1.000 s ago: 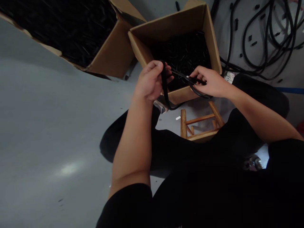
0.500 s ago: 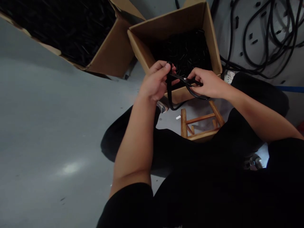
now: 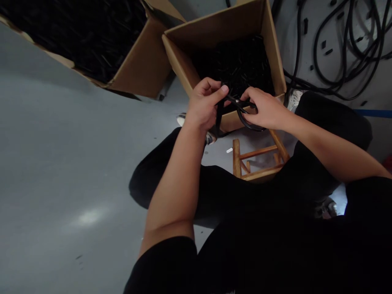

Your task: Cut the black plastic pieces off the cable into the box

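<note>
My left hand (image 3: 206,102) pinches a black strip (image 3: 219,118), which hangs in a loop below the fingers. My right hand (image 3: 266,109) is closed on the handles of black scissors (image 3: 245,118). Their blades point left and meet the strip at my left fingertips; how far they are apart is hard to see. Both hands are over the near edge of an open cardboard box (image 3: 176,61), which holds many small black pieces (image 3: 241,61).
A larger cardboard box (image 3: 142,61) full of black pieces stands at the upper left. Coiled black tubing (image 3: 317,53) and loose bits lie on the floor at the upper right. A wooden stool (image 3: 259,153) is below the hands, between my legs.
My left hand has moved slightly right, toward the scissors. The scissors have shifted a little left, and their blades now overlap the strip at my left fingertips.
</note>
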The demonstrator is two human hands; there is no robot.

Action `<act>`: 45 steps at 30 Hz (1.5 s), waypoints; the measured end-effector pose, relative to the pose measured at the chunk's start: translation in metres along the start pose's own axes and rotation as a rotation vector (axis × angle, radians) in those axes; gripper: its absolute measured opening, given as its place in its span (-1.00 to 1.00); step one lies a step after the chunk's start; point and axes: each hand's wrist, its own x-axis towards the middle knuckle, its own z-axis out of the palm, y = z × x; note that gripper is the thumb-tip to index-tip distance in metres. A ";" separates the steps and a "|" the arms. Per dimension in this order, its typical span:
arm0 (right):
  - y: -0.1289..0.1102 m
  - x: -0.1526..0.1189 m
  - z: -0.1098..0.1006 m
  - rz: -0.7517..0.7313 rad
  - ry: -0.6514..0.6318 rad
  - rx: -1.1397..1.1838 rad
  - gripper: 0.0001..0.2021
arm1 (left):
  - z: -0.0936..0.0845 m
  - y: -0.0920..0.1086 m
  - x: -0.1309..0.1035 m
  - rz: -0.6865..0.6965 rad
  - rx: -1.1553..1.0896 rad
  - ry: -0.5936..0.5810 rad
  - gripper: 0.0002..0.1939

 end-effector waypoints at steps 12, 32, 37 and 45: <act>0.001 0.006 -0.005 0.152 0.059 0.207 -0.72 | -0.005 -0.010 -0.004 0.179 0.202 0.036 -0.52; 0.001 0.000 -0.012 0.032 0.019 0.251 -0.70 | -0.001 0.014 -0.014 0.230 0.357 -0.082 -0.44; 0.003 0.003 -0.012 0.009 0.002 0.252 -0.67 | -0.006 0.022 -0.015 0.214 0.347 -0.141 -0.45; 0.003 0.002 -0.015 -0.003 -0.034 0.311 -0.58 | -0.004 0.025 -0.023 0.129 0.275 -0.221 -0.37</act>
